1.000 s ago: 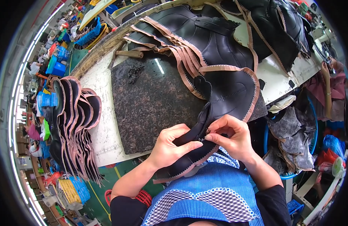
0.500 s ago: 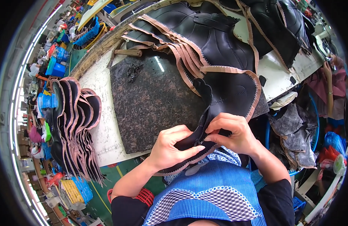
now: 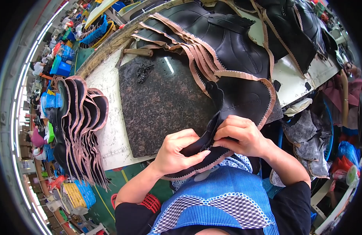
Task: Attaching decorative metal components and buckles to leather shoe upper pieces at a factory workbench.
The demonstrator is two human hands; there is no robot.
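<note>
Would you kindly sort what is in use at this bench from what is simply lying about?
In use:
- left hand and right hand, both gripping the black leather piece
- dark stone slab beneath it

Lying about:
- stack of cut leather pieces at the left
- black pieces piled behind
- blue baskets

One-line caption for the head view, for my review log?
Both hands, left and right, pinch a black leather piece at a dark stone slab.
</note>
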